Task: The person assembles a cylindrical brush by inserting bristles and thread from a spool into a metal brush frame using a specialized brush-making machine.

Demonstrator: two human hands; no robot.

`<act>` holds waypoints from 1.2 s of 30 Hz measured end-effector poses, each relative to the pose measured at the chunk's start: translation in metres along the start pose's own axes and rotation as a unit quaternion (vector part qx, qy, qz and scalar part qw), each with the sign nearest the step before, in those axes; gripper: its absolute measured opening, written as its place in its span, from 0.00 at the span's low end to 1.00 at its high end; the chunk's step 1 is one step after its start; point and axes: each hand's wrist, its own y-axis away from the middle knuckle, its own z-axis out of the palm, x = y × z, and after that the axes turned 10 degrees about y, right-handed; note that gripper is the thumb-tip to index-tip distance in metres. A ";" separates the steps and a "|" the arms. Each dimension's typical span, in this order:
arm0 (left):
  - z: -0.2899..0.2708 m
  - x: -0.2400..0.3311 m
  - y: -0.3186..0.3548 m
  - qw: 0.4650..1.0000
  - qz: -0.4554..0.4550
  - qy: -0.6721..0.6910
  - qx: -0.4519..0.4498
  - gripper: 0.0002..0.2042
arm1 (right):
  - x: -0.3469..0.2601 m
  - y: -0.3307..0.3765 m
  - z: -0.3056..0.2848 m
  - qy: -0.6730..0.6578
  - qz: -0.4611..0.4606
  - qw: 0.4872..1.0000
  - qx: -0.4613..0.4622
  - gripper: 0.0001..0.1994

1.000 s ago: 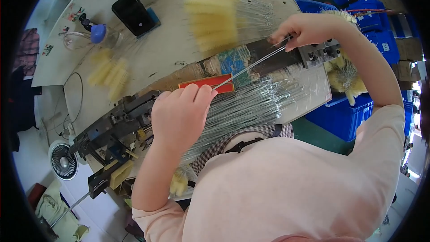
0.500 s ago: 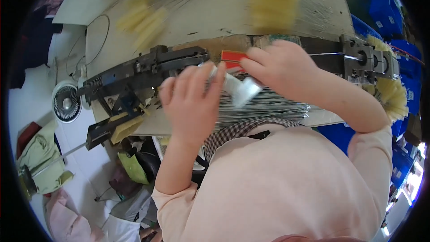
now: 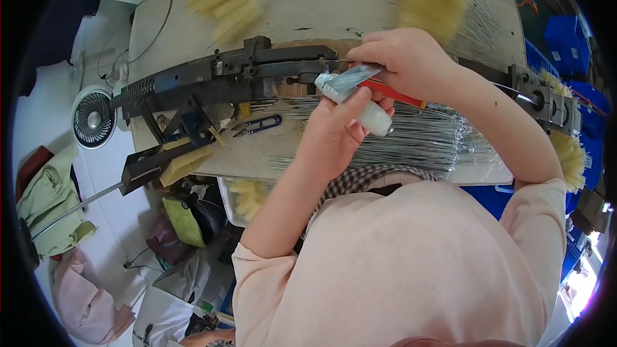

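Right now your workbench (image 3: 360,6) fills the upper half of the view, and across it, from nine o'clock toward three, runs the long black metal jig (image 3: 225,77) with its coil spring at the left end. Below your hands, at about four o'clock from the jig's middle, lies the wide sheaf of thin steel wires (image 3: 424,138), flat on the bench edge. Yellow bristle bundles (image 3: 225,0) rest at eleven and one o'clock. Your left hand (image 3: 337,132) is closed around a white cylindrical piece (image 3: 360,106), thumb pressed along it. Your right hand (image 3: 405,64) pinches a flat grey metal blade with a red handle (image 3: 369,80), its tip laid against the white piece's upper end, close to the jig's right end. Small blue-handled snips (image 3: 257,125) sit at eight o'clock from your hands. Judging by this, you are working blade against cylinder, trimming or scraping; the next move likely calls for a steady left grip and a short, controlled stroke away from your thumb.
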 end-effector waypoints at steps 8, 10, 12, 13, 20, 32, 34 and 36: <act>-0.064 -0.014 -0.022 0.701 0.327 -0.631 0.063 0.19 | -0.011 0.002 0.001 0.114 -0.065 0.989 0.060 0.13; -0.066 -0.019 -0.024 0.810 0.285 -0.509 0.063 0.22 | -0.018 0.012 0.005 0.184 -0.120 0.966 0.138 0.14; -0.066 -0.014 -0.024 0.880 0.141 -0.447 0.076 0.25 | -0.028 0.024 0.019 0.148 -0.112 0.977 0.101 0.18; -0.075 -0.019 -0.029 0.887 0.209 -0.410 0.030 0.25 | -0.033 0.029 0.035 0.141 -0.095 0.985 0.037 0.21; -0.075 0.008 -0.017 0.864 0.234 -0.443 0.047 0.18 | -0.039 0.027 0.048 0.049 -0.002 0.997 -0.052 0.24; -0.149 0.095 0.098 0.923 0.169 -0.136 0.319 0.20 | 0.023 0.075 0.042 0.087 0.211 0.974 0.002 0.19; -0.151 0.094 0.097 0.928 0.176 -0.119 0.305 0.19 | 0.025 0.071 0.041 0.045 0.189 0.980 -0.042 0.15; -0.151 0.092 0.093 0.934 0.179 -0.102 0.292 0.18 | 0.022 0.077 0.036 0.056 0.169 0.983 -0.050 0.13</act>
